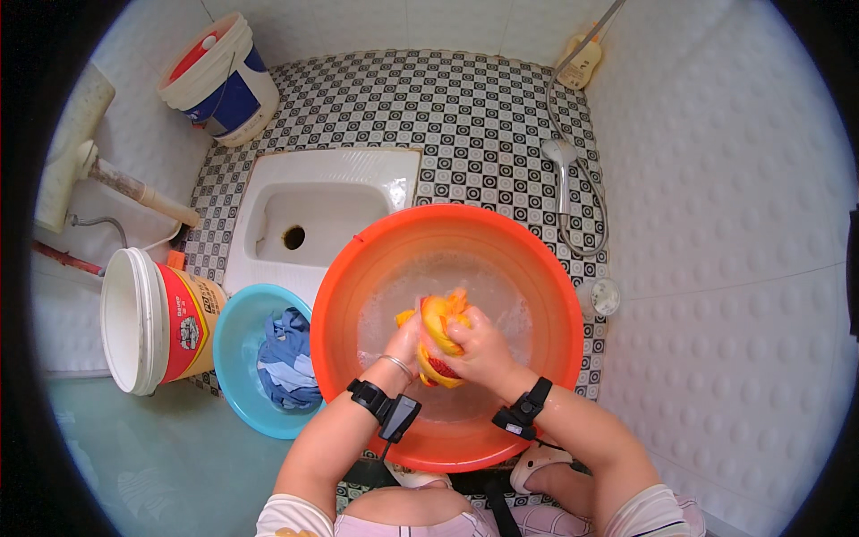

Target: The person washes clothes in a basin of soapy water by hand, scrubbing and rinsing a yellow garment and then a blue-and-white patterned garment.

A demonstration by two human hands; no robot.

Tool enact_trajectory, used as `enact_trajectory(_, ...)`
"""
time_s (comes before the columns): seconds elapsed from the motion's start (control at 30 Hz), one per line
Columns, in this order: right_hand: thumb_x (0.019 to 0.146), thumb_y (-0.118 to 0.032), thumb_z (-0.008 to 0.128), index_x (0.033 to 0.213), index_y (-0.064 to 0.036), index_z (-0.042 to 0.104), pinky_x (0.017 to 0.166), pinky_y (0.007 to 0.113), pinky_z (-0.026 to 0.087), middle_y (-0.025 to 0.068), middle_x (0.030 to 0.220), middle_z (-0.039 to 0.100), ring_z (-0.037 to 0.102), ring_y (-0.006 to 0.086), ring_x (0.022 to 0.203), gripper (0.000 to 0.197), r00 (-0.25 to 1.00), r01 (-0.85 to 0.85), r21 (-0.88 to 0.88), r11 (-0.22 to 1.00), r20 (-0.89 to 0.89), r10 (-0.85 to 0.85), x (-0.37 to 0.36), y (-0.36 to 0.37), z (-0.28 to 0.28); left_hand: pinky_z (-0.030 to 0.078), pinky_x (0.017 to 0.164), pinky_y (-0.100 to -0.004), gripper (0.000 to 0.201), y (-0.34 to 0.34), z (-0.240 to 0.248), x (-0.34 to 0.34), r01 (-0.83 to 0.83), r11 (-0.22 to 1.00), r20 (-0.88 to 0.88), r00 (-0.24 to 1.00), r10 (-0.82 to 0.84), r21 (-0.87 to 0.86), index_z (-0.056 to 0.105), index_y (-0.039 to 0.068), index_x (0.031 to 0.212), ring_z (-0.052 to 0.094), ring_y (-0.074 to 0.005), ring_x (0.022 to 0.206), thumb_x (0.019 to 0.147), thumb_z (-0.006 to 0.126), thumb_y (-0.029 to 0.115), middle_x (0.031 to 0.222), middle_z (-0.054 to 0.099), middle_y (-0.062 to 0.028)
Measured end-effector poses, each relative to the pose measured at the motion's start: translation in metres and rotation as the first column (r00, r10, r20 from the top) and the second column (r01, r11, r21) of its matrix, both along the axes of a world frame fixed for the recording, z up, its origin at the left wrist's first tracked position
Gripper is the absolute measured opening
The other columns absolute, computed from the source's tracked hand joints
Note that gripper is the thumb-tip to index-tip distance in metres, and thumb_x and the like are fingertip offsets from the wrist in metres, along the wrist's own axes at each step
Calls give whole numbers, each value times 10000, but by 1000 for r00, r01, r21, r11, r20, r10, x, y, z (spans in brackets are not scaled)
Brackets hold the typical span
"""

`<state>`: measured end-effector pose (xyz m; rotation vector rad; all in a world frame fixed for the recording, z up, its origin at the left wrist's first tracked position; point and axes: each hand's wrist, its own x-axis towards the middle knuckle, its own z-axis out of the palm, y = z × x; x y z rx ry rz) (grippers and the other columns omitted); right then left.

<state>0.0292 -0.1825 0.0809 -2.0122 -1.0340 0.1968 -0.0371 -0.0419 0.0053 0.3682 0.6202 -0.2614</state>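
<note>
One yellow-and-red cloth (437, 315) is bunched in two closed hands, left hand (404, 342) and right hand (483, 345), over one orange basin (567, 313) of cloudy water (501, 300). Beside it sits one blue basin (234, 358) of blue clothes (288, 362); two buckets (183, 327) (228, 98) stand farther left.

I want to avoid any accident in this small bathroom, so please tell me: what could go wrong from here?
Water from the yellow-and-red cloth gripped in the left hand and right hand might wet the black wrist devices. The handheld shower lies on the tiled floor near the orange basin; a foot might catch its hose.
</note>
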Motion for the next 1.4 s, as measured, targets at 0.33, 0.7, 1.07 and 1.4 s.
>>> enact_trajectory(0.33, 729, -252, 720, 976, -135, 647, 696, 432, 505, 178, 947, 539, 566, 376, 863, 283, 959, -245, -95, 965, 124, 256, 2, -7, -4, 519, 815, -358, 487, 2, -4, -12, 74, 961, -178, 984, -26, 265, 594, 85, 1142, 626, -209, 964, 934, 501, 515, 1089, 648, -87)
enact_trajectory(0.7, 724, -204, 669, 977, -170, 615, 626, 371, 519, 110, 906, 518, 569, 291, 854, 261, 736, -517, -334, 788, 297, 608, 31, -16, 19, 511, 887, -401, 444, 14, 58, -3, -10, 991, 63, 998, 2, 136, 552, 32, 1171, 629, -235, 991, 893, 602, 374, 1099, 631, -115)
enact_trajectory(1.07, 902, -548, 524, 1312, -94, 385, 892, 385, 463, 141, 1231, 532, 546, 247, 1106, 627, 439, 276, -68, 959, -879, -188, 28, 9, -12, 475, 824, -306, 304, 28, 75, 7, -66, -65, 60, 995, -79, 996, 493, 36, 927, 563, -182, 918, 736, 729, 55, 991, 575, -82)
enact_trajectory(1.4, 983, -479, 378, 1327, -88, 468, 972, 381, 468, 79, 1289, 556, 573, 223, 1138, 528, -341, 442, 92, 892, -903, 261, 29, 18, -14, 457, 868, -294, 311, 14, 95, 7, -229, 335, 272, 958, -87, 914, 460, 66, 957, 530, -159, 979, 769, 708, 53, 1019, 538, -69)
